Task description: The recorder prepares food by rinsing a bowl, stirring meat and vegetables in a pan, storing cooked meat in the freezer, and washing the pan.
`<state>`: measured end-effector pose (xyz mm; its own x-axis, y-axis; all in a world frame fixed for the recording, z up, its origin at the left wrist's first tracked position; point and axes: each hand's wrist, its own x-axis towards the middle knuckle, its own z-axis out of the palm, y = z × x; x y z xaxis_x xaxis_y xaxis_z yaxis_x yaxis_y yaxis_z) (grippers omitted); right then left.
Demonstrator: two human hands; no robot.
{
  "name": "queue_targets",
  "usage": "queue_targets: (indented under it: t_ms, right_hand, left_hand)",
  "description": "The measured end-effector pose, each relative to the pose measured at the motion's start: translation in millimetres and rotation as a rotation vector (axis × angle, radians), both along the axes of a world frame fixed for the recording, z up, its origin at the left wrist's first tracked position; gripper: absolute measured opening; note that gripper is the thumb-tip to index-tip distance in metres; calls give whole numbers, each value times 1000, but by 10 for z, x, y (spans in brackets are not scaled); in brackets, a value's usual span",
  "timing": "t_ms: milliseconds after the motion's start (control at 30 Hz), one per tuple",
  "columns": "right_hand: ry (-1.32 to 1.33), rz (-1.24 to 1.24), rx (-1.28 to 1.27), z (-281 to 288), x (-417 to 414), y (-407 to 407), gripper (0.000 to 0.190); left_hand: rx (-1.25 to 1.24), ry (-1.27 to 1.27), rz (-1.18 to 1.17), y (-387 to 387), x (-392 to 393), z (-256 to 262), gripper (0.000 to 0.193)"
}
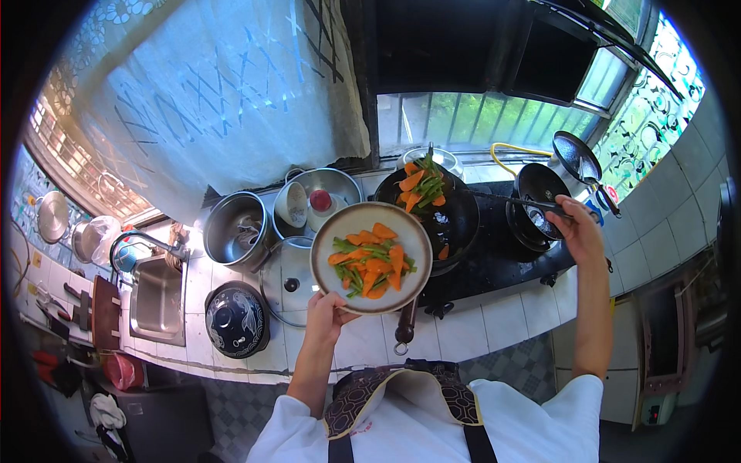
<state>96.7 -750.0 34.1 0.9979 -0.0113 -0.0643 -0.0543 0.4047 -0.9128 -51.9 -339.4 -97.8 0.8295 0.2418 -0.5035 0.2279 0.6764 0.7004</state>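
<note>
My left hand (330,314) grips the near left rim of a round ceramic plate (414,283), on which orange carrot pieces and green vegetable stems (373,263) are heaped. In my right hand (579,227) is the dark handle of a cooking spatula (509,199). Its far end carries more carrot and green stems (421,188) over the black wok (463,231). The wok sits on the black stove, with a little food at its bottom. The plate overlaps the wok's left side, and the wok's wooden handle (407,321) points towards me.
Left of the plate are a glass lid (275,289), a dark patterned lidded pot (236,324), a deep steel pot (214,243) and a metal basin (347,182). A sink (138,324) lies farther left. More black pans (535,173) are at the stove's right, below a window.
</note>
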Motion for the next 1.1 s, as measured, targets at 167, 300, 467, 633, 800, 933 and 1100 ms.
queue_targets:
  t_ms: [167, 300, 467, 633, 800, 933, 1100]
  right_hand:
    - [-115, 45, -231, 508, -351, 371, 16]
    - [-236, 42, -536, 678, -779, 723, 14]
    - [-1201, 257, -1100, 897, -1108, 865, 11]
    - [-1027, 195, -900, 814, -1242, 891, 10]
    - [-199, -43, -271, 352, -889, 744, 15]
    - [268, 12, 165, -269, -719, 527, 16]
    - [353, -111, 357, -665, -755, 537, 19]
  left_hand:
    - [35, -22, -108, -113, 176, 33, 37]
    - [11, -45, -158, -170, 190, 122, 35]
    - [-15, -73, -145, -134, 33, 126, 37]
    - [-2, -49, -106, -62, -164, 37, 37]
    - [-5, -51, 3, 39, -486, -56, 38]
    - [-30, -71, 99, 108, -771, -113, 34]
    - [61, -19, 219, 215, -1186, -550, 36]
